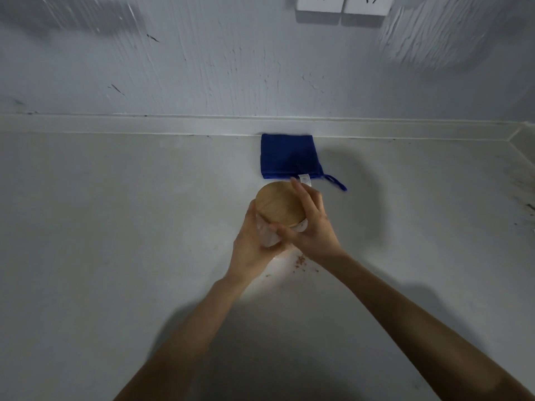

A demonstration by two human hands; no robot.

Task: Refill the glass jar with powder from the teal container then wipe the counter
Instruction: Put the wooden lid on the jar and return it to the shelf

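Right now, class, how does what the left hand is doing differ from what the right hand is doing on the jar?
The left hand wraps the glass jar by its side, low down; the right hand grips the wooden lid on top. The left hand's fingers are mostly hidden behind the glass; the right hand's fingers stretch across the lid's edge, towards the blue cloth. Both hold the same jar above the counter.

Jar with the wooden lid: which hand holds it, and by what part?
Both. The left hand grips the glass jar around its side; the right hand grips the rim of the wooden lid.
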